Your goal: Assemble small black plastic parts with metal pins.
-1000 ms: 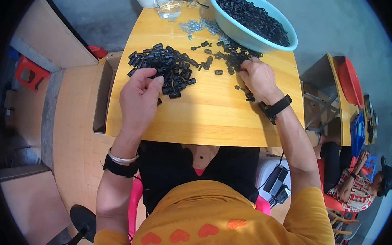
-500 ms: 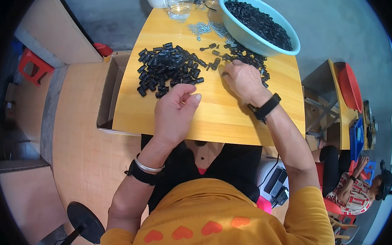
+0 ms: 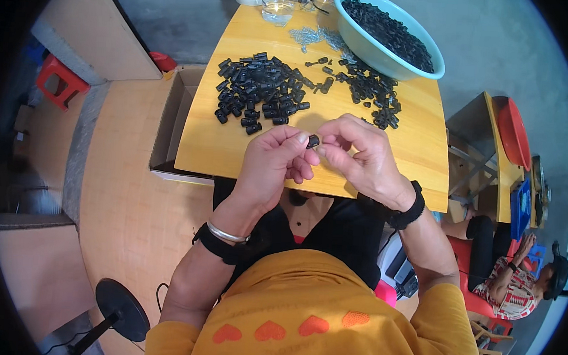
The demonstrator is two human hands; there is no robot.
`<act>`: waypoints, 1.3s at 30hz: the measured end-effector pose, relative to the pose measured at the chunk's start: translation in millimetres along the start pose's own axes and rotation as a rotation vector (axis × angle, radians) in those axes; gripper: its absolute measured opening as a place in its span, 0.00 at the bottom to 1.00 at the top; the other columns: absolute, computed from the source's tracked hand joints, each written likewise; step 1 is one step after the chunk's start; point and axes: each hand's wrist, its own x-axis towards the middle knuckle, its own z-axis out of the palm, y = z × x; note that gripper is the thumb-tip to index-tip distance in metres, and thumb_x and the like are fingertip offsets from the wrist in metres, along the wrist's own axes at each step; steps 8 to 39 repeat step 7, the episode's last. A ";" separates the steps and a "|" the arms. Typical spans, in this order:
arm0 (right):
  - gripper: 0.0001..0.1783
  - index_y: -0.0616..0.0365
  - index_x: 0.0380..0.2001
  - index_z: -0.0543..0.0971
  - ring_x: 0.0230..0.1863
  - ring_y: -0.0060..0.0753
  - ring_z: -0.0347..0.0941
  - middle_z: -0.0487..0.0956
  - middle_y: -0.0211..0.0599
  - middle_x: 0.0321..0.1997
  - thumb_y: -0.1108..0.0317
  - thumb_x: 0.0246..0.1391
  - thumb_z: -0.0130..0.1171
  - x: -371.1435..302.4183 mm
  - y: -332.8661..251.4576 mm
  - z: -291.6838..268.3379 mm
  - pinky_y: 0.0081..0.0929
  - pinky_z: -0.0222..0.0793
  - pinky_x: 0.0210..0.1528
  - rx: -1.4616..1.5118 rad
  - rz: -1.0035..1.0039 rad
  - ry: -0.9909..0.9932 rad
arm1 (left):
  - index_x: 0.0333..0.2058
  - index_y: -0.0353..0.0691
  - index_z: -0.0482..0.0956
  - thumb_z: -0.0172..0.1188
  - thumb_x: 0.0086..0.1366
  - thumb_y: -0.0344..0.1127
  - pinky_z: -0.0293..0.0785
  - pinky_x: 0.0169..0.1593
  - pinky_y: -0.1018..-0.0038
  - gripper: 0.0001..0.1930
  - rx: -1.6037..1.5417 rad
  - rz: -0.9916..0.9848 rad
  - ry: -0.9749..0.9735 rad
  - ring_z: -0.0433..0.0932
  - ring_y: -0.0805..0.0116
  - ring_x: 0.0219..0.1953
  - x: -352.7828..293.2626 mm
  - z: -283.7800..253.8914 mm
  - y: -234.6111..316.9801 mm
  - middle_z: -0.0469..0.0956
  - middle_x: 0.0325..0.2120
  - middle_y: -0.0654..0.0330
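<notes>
In front of me over the table's near edge, my left hand pinches a small black plastic cord lock between thumb and fingers. My right hand meets it from the right, thumb and forefinger pressed together at the piece's end; whatever they grip is too small to make out. Beyond my left hand lies a heap of black cord locks. Past my right hand, smaller loose black parts are spread out. Small silvery pieces, seemingly springs, lie farther back.
A light blue basin full of black parts stands at the back right of the wooden table. Clear plastic cups sit at the far edge. An open cardboard box adjoins the table's left side. Another person sits at right.
My right hand has come back from the loose parts to meet my left. A black cord lock now shows at my left fingertips. The whole view has shifted slightly.
</notes>
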 end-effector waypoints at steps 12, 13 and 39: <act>0.05 0.61 0.31 0.75 0.23 0.28 0.67 0.70 0.34 0.24 0.77 0.48 0.56 -10.7 1.2 8.6 0.22 0.63 0.26 0.064 -0.055 0.110 | 0.33 0.39 0.72 0.53 0.62 0.37 0.72 0.26 0.81 0.08 -0.243 0.012 -0.076 0.75 0.77 0.22 -2.4 -2.7 -8.6 0.77 0.24 0.62; 0.05 0.61 0.31 0.75 0.23 0.28 0.67 0.70 0.34 0.24 0.77 0.48 0.56 -10.7 1.2 8.6 0.22 0.63 0.26 0.064 -0.055 0.110 | 0.33 0.39 0.72 0.53 0.62 0.37 0.72 0.26 0.81 0.08 -0.243 0.012 -0.076 0.75 0.77 0.22 -2.4 -2.7 -8.6 0.77 0.24 0.62; 0.05 0.61 0.31 0.75 0.23 0.28 0.67 0.70 0.34 0.24 0.77 0.48 0.56 -10.7 1.2 8.6 0.22 0.63 0.26 0.064 -0.055 0.110 | 0.33 0.39 0.72 0.53 0.62 0.37 0.72 0.26 0.81 0.08 -0.243 0.012 -0.076 0.75 0.77 0.22 -2.4 -2.7 -8.6 0.77 0.24 0.62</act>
